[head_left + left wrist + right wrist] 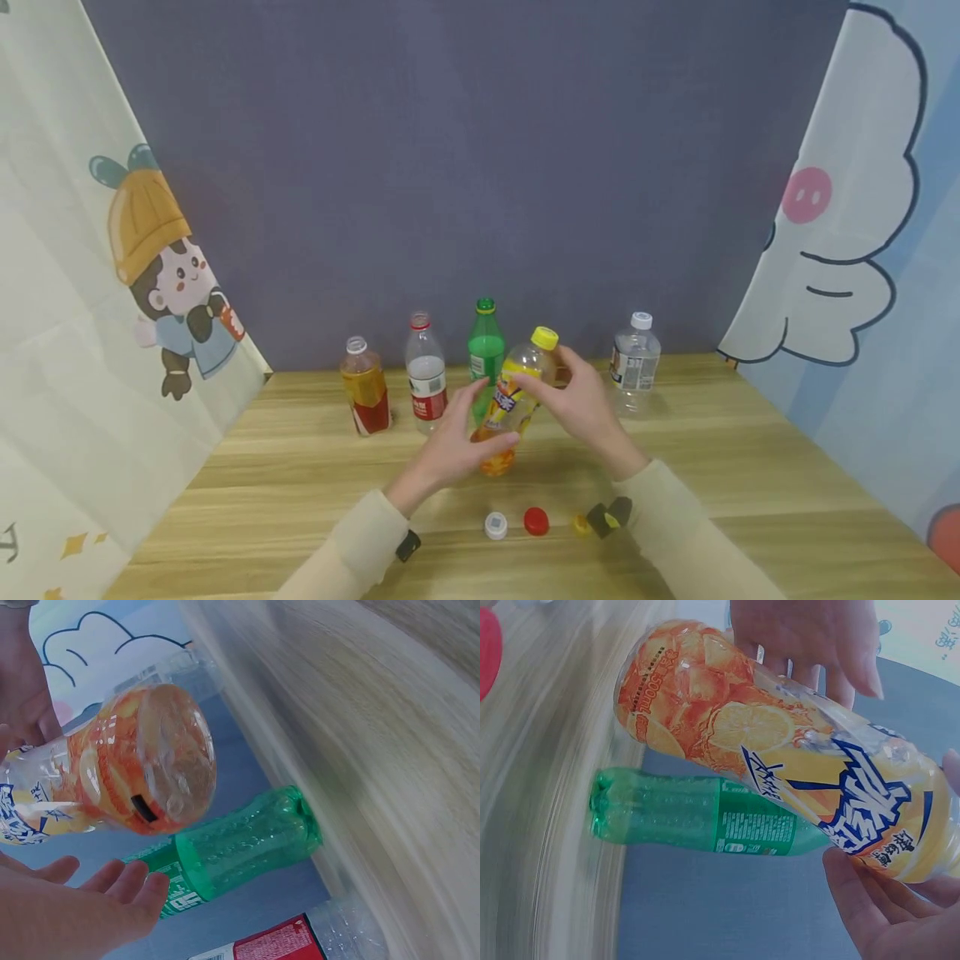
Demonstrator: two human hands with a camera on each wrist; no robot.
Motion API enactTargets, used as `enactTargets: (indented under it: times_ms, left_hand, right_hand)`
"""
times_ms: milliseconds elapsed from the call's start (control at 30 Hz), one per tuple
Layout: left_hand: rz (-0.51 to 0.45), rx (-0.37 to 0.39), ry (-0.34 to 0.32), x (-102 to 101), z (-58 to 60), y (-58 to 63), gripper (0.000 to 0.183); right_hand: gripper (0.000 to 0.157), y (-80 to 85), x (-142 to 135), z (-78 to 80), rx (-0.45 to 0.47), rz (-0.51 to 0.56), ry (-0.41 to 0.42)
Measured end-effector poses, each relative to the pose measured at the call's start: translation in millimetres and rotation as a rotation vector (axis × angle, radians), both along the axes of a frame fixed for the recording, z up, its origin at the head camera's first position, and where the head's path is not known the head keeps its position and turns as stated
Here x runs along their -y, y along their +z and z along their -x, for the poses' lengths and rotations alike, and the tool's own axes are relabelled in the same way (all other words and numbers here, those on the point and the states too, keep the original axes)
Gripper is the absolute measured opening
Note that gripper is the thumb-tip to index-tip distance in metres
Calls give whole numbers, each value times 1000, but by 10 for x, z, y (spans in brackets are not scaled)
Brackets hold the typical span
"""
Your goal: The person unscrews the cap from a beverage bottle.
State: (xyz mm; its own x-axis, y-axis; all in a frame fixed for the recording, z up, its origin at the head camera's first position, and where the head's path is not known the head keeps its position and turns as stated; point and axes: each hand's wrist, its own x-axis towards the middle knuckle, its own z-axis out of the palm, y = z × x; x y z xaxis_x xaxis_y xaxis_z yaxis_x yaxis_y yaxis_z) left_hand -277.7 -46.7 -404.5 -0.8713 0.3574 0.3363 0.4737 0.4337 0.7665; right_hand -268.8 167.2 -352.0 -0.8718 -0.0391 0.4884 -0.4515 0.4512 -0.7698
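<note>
An iced tea bottle (507,402) with a yellow cap, an orange base and a yellow label leans to the right above the table. My right hand (587,402) holds it by the upper part, below the cap. Around its lower part, on the left, stands my left hand (452,446) with spread fingers. In the left wrist view, the fingers of that hand (82,911) look loose and apart from the bottle (169,761). Behind it stands a green bottle (486,337), partly hidden in the head view.
Left of the green bottle stand a clear bottle with a red label (428,387) and an amber and red bottle (366,392). A clear bottle with a white cap (636,362) is at right. White (496,526), red (536,522) and yellow caps (582,524) lie in front.
</note>
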Motion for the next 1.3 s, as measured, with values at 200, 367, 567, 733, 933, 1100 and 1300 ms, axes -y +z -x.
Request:
enactTargets:
  times_ms: [200, 367, 567, 733, 933, 1100, 1300]
  left_hand:
    - [-37, -5, -12, 9, -31, 3, 91]
    - [-67, -50, -24, 39, -45, 22, 79]
    - [-72, -60, -44, 78, -76, 45, 73]
    - [-70, -77, -45, 80, -94, 82, 70]
    - [-66, -93, -75, 62, -74, 103, 64]
    - [-46, -96, -83, 70, -83, 121, 62]
    - [-39, -96, -78, 100, -102, 136, 62]
  right_hand:
    - [53, -8, 42, -27, -16, 63, 47]
    - [53, -6, 67, -43, -27, 99, 65]
    - [51, 4, 118, -73, -36, 125, 96]
    - [52, 14, 143, -82, -49, 135, 118]
    - [52, 28, 141, -90, -56, 148, 118]
    - [51, 34, 157, -87, -56, 131, 119]
    - [51, 44, 197, -104, -35, 118, 133]
